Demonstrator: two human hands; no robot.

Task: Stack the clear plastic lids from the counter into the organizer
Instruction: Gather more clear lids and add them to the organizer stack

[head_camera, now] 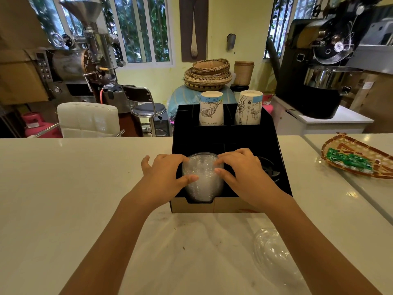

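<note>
counter [63, 177]: pale, long; carries everything, some crumbs near the front edge.
organizer [274, 145]: black box at counter middle, two paper cup stacks [211, 108] upright in the back slots.
lid stack [202, 179]: clear lids nested in the front-left slot, bulging out of its open front.
loose lids [274, 250]: clear domed ones on the counter, front right, well apart from the organizer.
left hand [163, 173]: grip clamped on the stack's left side, thumb across the front.
right hand [244, 173]: grip clamped on the right side, fingertips on top.
step: looks like seating and squaring the stack in its slot.
next: let go, reach for the loose lids, nest them on top; thin plastic, so go light on the squeeze.
</note>
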